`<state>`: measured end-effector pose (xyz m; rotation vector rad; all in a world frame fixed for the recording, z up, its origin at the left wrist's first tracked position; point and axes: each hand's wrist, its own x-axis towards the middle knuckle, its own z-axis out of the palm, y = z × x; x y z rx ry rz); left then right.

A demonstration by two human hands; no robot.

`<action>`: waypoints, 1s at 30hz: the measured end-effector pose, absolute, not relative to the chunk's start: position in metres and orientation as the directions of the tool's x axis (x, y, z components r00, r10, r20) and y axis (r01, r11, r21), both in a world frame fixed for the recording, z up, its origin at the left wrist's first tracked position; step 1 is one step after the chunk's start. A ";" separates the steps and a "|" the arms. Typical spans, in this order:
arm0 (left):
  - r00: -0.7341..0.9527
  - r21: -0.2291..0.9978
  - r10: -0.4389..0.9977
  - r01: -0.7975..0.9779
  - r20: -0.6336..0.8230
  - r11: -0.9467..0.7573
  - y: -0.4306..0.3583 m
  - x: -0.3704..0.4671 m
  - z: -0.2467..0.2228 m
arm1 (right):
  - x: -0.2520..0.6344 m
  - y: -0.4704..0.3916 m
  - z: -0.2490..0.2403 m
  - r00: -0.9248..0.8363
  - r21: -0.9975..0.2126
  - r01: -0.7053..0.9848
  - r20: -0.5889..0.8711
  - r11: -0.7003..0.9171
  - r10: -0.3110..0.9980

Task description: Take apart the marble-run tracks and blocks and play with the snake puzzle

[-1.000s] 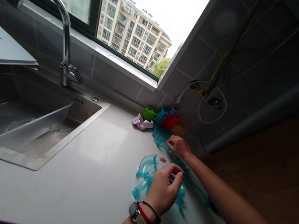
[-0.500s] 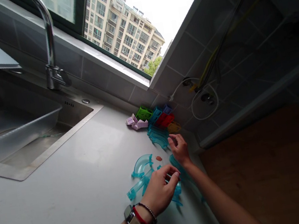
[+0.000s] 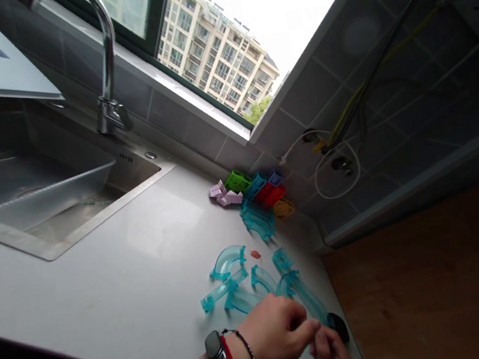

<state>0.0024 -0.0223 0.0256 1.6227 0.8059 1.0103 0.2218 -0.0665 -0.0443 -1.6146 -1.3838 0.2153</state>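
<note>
Head view: left hand [image 3: 275, 334] and right hand [image 3: 334, 357] meet at the worktop's [image 3: 144, 267] near edge, fingers pinched together; what they pinch cannot be told. Clear blue track pieces [image 3: 255, 280] lie just beyond the knuckles. Coloured blocks [image 3: 259, 188] sit in the corner.

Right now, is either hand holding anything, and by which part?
Cannot be told: the left hand and right hand meet by a small black piece at the counter edge, but any grip is hidden.
</note>
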 end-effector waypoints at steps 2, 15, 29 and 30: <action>0.398 0.939 0.879 0.104 0.263 -0.328 -0.026 -0.002 0.025 | 0.223 -0.079 -0.055 0.300 -0.754 0.653 0.340 0.068 0.891; 0.335 0.789 0.880 0.409 0.337 -0.458 -0.029 -0.044 0.036 | 0.223 -0.075 -0.054 0.149 -0.949 0.313 0.082 0.032 0.985; 0.344 0.348 0.937 0.887 -0.061 -0.303 0.028 -0.091 0.049 | 0.227 -0.079 -0.057 0.152 -0.988 -0.137 0.047 0.068 0.987; 0.331 0.316 0.940 0.903 -0.083 -0.290 0.029 -0.089 0.046 | 0.227 -0.079 -0.057 0.145 -0.988 -0.141 0.049 0.070 0.988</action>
